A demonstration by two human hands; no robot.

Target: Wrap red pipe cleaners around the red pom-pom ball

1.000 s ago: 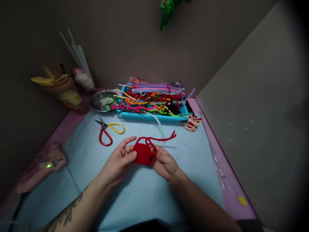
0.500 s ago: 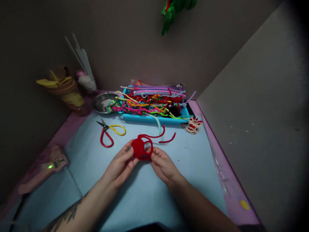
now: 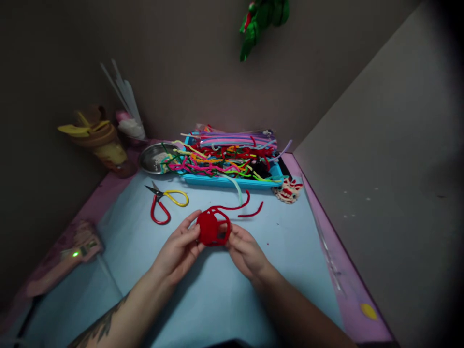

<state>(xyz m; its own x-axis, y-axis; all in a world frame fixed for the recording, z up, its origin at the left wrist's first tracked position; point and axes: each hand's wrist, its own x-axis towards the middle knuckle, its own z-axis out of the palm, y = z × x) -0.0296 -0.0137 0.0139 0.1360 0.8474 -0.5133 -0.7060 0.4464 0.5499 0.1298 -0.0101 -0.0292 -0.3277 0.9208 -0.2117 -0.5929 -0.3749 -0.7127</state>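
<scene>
Between my hands is a red pipe-cleaner piece (image 3: 208, 229), a solid disc on the left joined to open loops on the right. My left hand (image 3: 182, 246) is closed on the disc's left edge, thumb in front. My right hand (image 3: 246, 246) pinches the right rim of the loops. One loose red end trails from its top toward the upper right. A short red pipe cleaner (image 3: 251, 211) lies apart on the blue sheet (image 3: 290, 270) just beyond. Scissors (image 3: 159, 199) with one red and one yellow handle lie opened to the left.
A blue tray (image 3: 232, 181) heaped with coloured pipe cleaners stands at the back. Left of it is a metal bowl (image 3: 150, 159). A pink glue gun (image 3: 65, 268) with a green light lies at far left. A cream-and-red face piece (image 3: 288, 191) sits by the tray's right corner.
The red piece has tilted slightly in my hands, its loops looking narrower. My grip stays the same, and the whole view has shifted a little.
</scene>
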